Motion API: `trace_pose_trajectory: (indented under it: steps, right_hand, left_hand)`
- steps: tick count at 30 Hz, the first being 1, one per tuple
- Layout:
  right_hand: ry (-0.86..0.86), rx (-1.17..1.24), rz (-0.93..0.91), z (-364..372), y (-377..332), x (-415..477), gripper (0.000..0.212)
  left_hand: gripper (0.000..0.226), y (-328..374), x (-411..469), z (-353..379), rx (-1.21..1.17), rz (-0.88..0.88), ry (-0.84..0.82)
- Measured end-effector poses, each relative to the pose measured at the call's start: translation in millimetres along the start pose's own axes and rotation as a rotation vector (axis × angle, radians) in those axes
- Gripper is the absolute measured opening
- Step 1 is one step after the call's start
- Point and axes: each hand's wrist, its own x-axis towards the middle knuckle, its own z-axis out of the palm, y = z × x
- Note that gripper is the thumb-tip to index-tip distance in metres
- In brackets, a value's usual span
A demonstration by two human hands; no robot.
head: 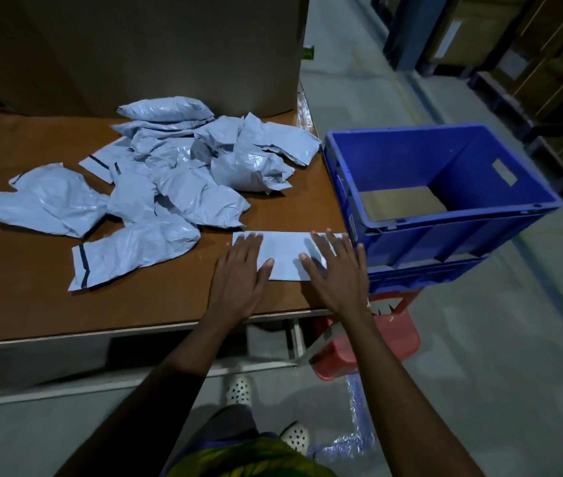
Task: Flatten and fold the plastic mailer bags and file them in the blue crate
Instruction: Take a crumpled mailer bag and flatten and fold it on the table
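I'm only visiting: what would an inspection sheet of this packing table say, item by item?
Surface: brown table.
Job's things: flat mailer bag near the front; crumpled bag heap behind it; blue crate at the table's right end, cardboard sheet inside.
Clutter: bubble wrap on the floor.
Hands: left hand and right hand pressed flat on the bag, fingers straight.
Cables: nothing seen.
Surroundings: cardboard box behind the heap; red stool under the crate; shelving at right.

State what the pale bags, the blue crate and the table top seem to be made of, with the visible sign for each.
Pale bags: thin plastic film, slightly glossy; sharp crinkles catch the light.
Blue crate: rigid moulded plastic, dull sheen; ribbed walls, cut handle slot.
Table top: probably laminated board, matt brown; smooth, with a thin pale edge.
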Motion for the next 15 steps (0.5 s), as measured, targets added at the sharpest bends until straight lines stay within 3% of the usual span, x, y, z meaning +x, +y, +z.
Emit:
trace_pose_trajectory:
  steps: [3,9,15]
  right_hand:
    - [0.25,0.004,-0.035,4.7,20.3,-31.4,0.039]
    - [0.183,0.004,-0.043,2.4,27.3,-41.4,0.03]
    - [0.26,-0.018,-0.075,2.4,29.6,-41.9,0.019]
  left_hand:
    - [0.042,-0.6,-29.3,-2.2,0.046,0.072,0.114]
    - [0.035,-11.9,-30.4,-8.7,-0.021,0.14,0.081]
    - [0.031,-18.3,-29.4,-20.6,-0.143,0.142,0.066]
